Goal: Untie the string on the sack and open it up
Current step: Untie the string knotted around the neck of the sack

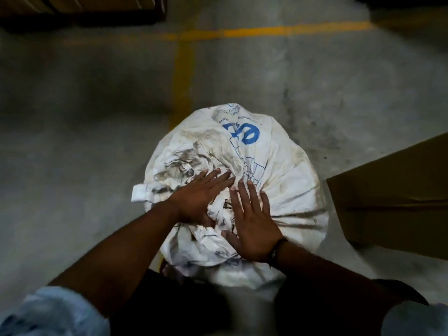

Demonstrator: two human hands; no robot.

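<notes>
A full white sack (266,166) stands on the concrete floor (84,117), its gathered neck bunched at the top, facing the viewer. Both arms reach down; the left hand (197,198) and right hand (252,224) lie flat on the bunched cloth, fingers (242,202) straight and slightly spread, gripping nothing. The string is not visible. Untying seems not yet begun; next, finding the knot.
</notes>
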